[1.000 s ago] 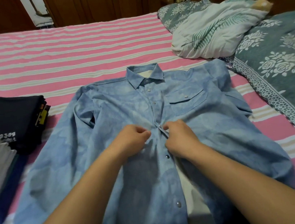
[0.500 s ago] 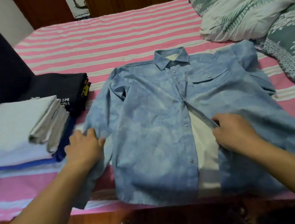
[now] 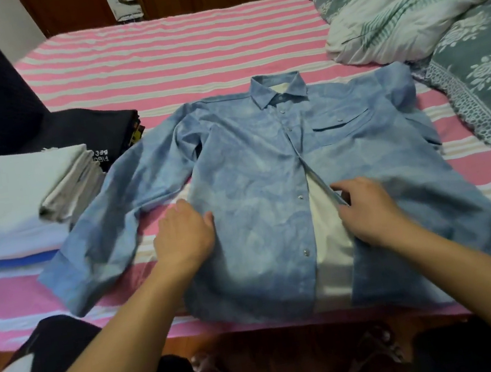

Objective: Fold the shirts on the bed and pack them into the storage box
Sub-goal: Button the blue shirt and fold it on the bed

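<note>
The pale blue button-front cotton shirt [image 3: 254, 191] lies face-up, collar toward twelve o'clock, on the pink-striped bed [image 3: 175, 57]. The left hand [image 3: 183, 235] presses flat, fingers relaxed, smoothing its side; the right hand [image 3: 367, 206] pinches the open placket, apparently aligning it for folding.

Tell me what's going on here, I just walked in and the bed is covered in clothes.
A person is laying out a blue button-up shirt face up on the striped bed to fold it. The left hand rests flat on the shirt's side edge, near the sleeve. The right hand pinches the front placket, where the lower half hangs unbuttoned. A stack of folded white clothes and a folded dark garment sit at the left. No storage box is clearly in view.
</note>
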The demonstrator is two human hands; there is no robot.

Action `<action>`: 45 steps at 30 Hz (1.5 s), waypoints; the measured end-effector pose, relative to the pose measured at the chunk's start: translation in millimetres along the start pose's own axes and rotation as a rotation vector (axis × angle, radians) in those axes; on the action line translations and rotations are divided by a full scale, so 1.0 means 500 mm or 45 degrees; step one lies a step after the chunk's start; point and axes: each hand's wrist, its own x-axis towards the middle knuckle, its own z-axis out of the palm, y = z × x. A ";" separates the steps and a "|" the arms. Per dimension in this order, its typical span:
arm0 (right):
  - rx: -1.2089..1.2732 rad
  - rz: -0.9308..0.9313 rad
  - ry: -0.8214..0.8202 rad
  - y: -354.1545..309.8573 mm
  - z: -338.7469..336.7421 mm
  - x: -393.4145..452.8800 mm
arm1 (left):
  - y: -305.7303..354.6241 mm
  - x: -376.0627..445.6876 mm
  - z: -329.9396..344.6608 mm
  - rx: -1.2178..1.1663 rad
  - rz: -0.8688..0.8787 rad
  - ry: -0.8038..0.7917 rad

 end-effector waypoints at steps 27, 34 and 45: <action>0.183 -0.084 0.196 -0.045 0.047 0.028 | 0.247 -0.053 0.129 0.013 0.232 -0.158; 0.225 -0.011 0.224 -0.061 0.029 0.035 | 0.245 -0.002 0.059 -0.306 0.234 -0.294; 0.281 -0.004 0.323 -0.081 0.047 0.014 | 0.226 -0.018 0.094 -1.287 -0.261 -0.523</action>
